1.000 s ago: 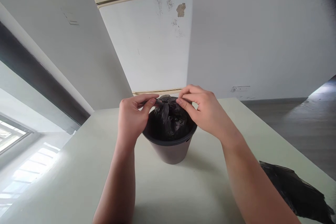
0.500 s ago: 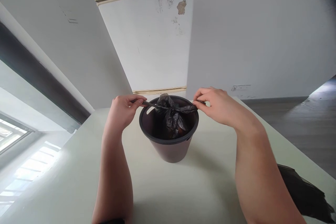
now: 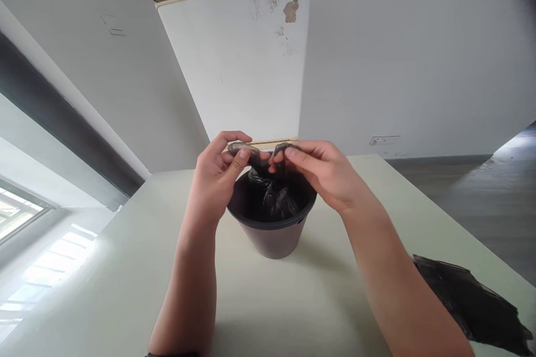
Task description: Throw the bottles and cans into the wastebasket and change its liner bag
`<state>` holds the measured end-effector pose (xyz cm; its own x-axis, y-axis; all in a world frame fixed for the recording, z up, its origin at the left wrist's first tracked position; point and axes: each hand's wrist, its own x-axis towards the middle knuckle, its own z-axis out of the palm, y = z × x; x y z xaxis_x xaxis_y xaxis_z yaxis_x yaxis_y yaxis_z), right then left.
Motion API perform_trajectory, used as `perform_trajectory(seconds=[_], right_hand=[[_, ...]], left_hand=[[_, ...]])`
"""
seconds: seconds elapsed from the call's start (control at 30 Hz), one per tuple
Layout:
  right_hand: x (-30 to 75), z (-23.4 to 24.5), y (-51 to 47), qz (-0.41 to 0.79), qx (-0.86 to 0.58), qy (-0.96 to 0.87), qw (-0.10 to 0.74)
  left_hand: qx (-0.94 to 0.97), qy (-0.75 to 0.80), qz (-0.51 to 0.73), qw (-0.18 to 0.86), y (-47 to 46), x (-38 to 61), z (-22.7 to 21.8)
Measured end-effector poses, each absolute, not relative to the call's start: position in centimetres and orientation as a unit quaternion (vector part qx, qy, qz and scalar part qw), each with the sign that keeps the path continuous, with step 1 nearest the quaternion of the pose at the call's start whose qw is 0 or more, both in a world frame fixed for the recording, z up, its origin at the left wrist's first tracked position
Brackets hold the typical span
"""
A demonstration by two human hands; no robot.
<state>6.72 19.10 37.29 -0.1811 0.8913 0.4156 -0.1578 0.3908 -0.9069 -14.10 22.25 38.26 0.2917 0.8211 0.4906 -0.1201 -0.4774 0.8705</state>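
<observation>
A small dark bin [image 3: 272, 234] stands on the white table [image 3: 125, 268] in front of me. Inside it sits a black plastic bag [image 3: 274, 198], gathered at the top. My left hand [image 3: 215, 178] pinches one twisted end of the bag between thumb and fingers just above the bin's far rim. My right hand [image 3: 322, 175] pinches the other end. The two hands nearly touch over the middle of the bin, with the bag ends looped up between them.
A second black plastic bag [image 3: 469, 304] lies flat at the table's right front edge. Behind the table stands a worn white refrigerator [image 3: 243, 67] against a white wall. A window lies to the left, dark floor to the right.
Half a second ago my hands were pulled apart with the bag ends stretched taut across the bin. Now both hands have come back together above the bin's middle, still holding the ends.
</observation>
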Motion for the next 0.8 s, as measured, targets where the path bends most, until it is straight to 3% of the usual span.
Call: perform_trajectory(seconds=[0.2, 0.4, 0.57, 0.67, 0.8], right_hand=[[6.0, 37.4, 18.0, 0.250, -0.434, -0.728, 0.468], [5.1, 37.1, 17.6, 0.246, -0.474, -0.736, 0.416], [5.6, 37.4, 18.1, 0.210, -0.440, -0.679, 0.549], [5.9, 37.7, 18.0, 0.135, -0.372, -0.635, 0.664], [5.8, 38.1, 17.1, 0.017, -0.345, -0.556, 0.756]], left_hand=[[0.728, 0.252, 0.553, 0.318, 20.6, -12.2, 38.2], [0.766, 0.222, 0.518, 0.310, 19.7, -11.8, 38.1], [0.772, 0.218, 0.540, 0.254, 20.0, -11.7, 38.0], [0.770, 0.230, 0.558, 0.206, 20.3, -11.7, 38.0], [0.755, 0.260, 0.575, 0.176, 20.3, -11.6, 38.0]])
